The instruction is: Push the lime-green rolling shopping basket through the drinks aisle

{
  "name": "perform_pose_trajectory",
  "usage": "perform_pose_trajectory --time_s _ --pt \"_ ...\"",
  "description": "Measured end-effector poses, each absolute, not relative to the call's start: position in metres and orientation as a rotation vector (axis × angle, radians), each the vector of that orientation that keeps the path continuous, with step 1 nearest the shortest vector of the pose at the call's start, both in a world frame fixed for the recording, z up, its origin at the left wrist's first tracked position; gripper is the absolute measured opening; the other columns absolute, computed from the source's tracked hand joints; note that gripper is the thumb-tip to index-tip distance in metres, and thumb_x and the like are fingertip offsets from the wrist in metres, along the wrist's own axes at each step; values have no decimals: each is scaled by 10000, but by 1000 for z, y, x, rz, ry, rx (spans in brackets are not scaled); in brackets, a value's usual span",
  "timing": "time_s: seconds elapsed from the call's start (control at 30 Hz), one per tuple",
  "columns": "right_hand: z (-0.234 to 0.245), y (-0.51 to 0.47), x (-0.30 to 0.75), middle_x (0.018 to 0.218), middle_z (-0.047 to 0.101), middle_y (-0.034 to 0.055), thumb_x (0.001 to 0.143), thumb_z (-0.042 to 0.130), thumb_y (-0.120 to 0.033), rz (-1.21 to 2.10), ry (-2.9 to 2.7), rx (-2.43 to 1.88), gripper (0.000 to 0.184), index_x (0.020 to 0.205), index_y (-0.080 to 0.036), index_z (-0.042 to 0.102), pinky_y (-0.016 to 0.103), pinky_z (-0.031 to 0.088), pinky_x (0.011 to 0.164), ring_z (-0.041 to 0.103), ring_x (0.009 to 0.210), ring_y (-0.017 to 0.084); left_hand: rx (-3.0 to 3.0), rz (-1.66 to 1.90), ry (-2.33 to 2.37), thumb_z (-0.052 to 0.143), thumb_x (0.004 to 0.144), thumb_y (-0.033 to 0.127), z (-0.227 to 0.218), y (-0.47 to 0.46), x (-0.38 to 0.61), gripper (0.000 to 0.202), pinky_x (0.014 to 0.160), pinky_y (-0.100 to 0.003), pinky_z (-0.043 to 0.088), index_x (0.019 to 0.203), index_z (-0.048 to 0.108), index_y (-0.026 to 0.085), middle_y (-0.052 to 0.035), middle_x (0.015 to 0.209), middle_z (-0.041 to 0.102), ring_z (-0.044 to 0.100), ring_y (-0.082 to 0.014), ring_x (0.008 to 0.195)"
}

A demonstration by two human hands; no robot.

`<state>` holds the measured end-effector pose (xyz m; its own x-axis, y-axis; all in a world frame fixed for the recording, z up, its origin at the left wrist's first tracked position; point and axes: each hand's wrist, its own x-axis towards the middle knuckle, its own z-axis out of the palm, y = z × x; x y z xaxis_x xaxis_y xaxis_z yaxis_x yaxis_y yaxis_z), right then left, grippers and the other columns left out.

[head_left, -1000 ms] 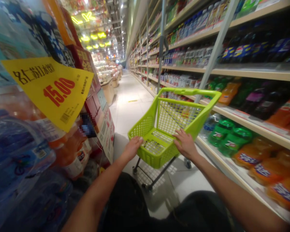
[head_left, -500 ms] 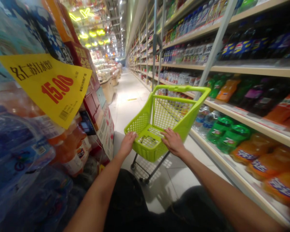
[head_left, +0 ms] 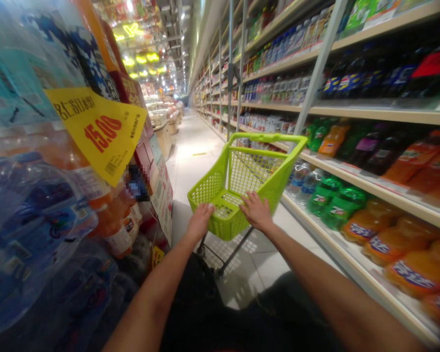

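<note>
Head view shows the green cart [head_left: 223,230] between stacked bottles [head_left: 58,215] and drinks shelves [head_left: 381,114], its near edge grasped by the left hand [head_left: 201,220]; whether the right hand [head_left: 257,211] grips cannot be told. Now closer together than a second ago, both hands apparently retain control.

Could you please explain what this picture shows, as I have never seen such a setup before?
There is no machine here: these are a person's bare hands, seen by a camera worn on the head, looking forward and down. The left hand and right hand rest on the near rim of a green cart, which stands on a pale floor; how firmly they grip is hard to tell. To the right are shelves of drinks. To the left, a yellow sign reading 15.00 hangs by wrapped bottles.
</note>
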<state>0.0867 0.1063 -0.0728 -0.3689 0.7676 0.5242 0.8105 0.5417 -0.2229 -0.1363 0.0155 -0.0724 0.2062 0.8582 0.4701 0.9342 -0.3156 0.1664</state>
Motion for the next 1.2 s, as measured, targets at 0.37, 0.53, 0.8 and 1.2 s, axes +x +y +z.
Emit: perform_pose_trajectory --time_s 0.37,0.53,0.8,1.2 --pt "-50 20 44 1378 397 130 878 352 -351 202 -1979 -1093 438 1246 -150 479 528 285 1032 316 1291 297 -2213 -1471 -2105 366 716 -6 -49 -16 -85 554 1010 -350 400 1237 484 142 -87 1275 540 493 -184 1170" --pt "-46 2 22 1388 397 70 902 305 -380 447 -1862 -828 496 1374 -230 305 456 315 1045 355 1280 227 -1892 -2549 -2229 385 777 101 -19 -21 -65 576 835 -289 509 1341 335 211 -50 1190 605 616 -143 972" --pt "-42 -16 22 1481 200 101 855 407 -322 156 -1936 -860 519 1354 -185 359 517 236 1061 173 1357 268 -1381 -3800 -1768 592 609 121 -11 -26 -60 337 896 -323 464 943 619 150 -48 897 694 626 -192 951" --pt "-55 3 59 1377 418 91 806 496 -261 400 -1916 -730 510 1307 -194 433 425 307 1069 356 1290 205 -2129 -3698 -1713 388 815 532 -1 -38 -38 512 942 -361 425 1136 555 170 -75 1141 618 554 -205 1086"
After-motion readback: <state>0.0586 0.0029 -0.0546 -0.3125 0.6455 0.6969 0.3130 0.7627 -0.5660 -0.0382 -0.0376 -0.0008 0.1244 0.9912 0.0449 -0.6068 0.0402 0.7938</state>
